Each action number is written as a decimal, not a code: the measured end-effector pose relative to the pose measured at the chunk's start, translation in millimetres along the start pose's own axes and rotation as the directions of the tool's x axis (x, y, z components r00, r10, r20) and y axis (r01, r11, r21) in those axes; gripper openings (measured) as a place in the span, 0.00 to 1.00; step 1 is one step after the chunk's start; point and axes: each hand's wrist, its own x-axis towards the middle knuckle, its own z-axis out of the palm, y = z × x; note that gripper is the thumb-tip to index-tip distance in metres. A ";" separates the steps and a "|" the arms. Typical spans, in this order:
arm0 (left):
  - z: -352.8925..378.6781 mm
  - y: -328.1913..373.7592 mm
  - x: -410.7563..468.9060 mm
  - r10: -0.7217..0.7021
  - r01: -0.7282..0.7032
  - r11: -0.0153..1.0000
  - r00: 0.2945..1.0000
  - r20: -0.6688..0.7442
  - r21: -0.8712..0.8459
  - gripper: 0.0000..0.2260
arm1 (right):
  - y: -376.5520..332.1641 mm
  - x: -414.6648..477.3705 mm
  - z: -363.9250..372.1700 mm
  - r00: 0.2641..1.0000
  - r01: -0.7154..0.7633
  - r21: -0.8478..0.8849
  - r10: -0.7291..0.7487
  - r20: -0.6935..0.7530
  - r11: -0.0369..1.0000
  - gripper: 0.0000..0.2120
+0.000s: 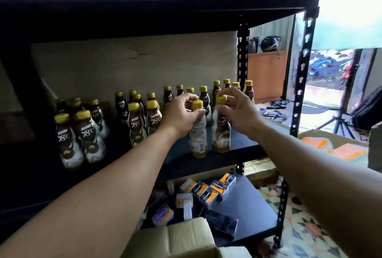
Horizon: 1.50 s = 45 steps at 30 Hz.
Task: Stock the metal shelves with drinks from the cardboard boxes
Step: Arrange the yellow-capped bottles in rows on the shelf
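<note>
Head view: the left hand (pixel 182 113) grips the neck of 1 yellow-capped brown plastic bottle (pixel 198 135), and the right hand (pixel 237 111) pinches the cap of a 2nd bottle (pixel 220 133). Both bottles stand beneath the hands near the front edge of the black metal shelf (pixel 244 143). A tilted release could topple either off that edge or into the neighbouring bottles (pixel 154 120).
</note>
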 end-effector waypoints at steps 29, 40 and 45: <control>56.9 -99.2 2.2 -0.077 0.077 0.992 0.997 0.003 -0.099 0.40 | 109.4 12.9 25.1 0.993 0.058 -0.129 -0.070 -0.091 0.990 0.42; 59.6 -103.9 1.8 -0.049 0.050 0.996 0.999 0.012 -0.074 0.39 | 111.7 14.5 27.5 0.998 0.020 -0.193 -0.032 -0.062 0.981 0.44; 60.0 -101.5 2.1 -0.029 0.029 0.999 1.000 0.001 -0.045 0.44 | 109.9 15.7 28.3 0.997 0.034 -0.270 -0.052 -0.060 0.962 0.46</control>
